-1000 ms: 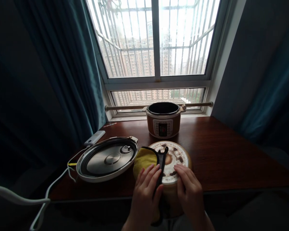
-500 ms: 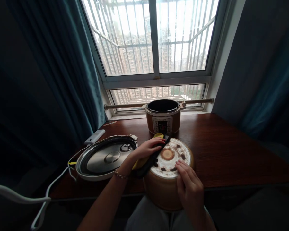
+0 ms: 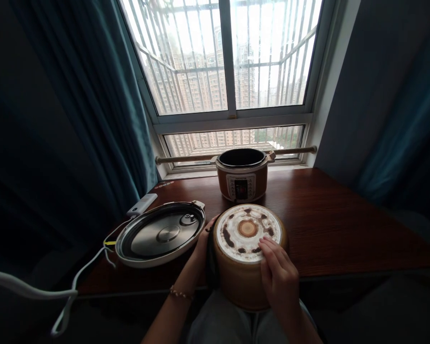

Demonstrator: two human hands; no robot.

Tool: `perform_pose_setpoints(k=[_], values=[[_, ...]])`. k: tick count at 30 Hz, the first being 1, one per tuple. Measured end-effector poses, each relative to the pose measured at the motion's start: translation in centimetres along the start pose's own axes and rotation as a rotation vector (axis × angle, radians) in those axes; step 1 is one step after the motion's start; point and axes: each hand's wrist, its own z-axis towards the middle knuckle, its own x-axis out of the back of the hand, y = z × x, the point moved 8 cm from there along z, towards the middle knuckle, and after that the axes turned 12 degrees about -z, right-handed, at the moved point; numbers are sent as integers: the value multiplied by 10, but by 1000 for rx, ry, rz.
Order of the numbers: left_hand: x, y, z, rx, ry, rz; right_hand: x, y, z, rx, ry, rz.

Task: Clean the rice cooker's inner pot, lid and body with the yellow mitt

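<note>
An inner pot [image 3: 236,279] with a tan outside rests bottom-up on my lap, against the table's front edge. Its pale round base carries dark stains and a brown ring in the middle. My right hand [image 3: 280,272] grips the near right rim of the pot, fingertips on the base. At the pot's left side, my left hand [image 3: 201,246] presses a long dark pad [image 3: 211,260] to the wall; most of these fingers are hidden. Left of it lies a cooker lid [image 3: 168,233], its metal inner face up.
A brown electric cooker body [image 3: 242,177] stands open-topped near the window. A white power strip [image 3: 142,204] and white cables [image 3: 82,271] lie on the left. The wooden table [image 3: 318,220] extends to the right.
My left hand has moved with the black-and-yellow pad from across the pot's base down to its left side. The right hand stays at the rim, nearly unmoved.
</note>
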Motion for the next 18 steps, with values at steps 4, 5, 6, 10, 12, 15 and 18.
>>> perform_pose_setpoints(k=[4,5,6,10,12,15,18], values=[[19,-13,-51,-142,239,-36,-1,-1,-1,9,-6,-12],[23,-16,-63,-155,302,10,-1,-1,-1,8,-7,-13],[25,-19,-75,-159,360,67,-1,-1,-1,5,-9,-13],[13,-18,-115,-213,458,357,-1,-1,-1,2,-18,-10],[-8,-10,-131,-338,421,558,-1,-2,-1,11,-17,-13],[-61,-3,-149,-602,192,937,-1,-2,-2,6,-11,-18],[-112,-7,-157,-793,-116,1219,1,3,1,-34,4,-1]])
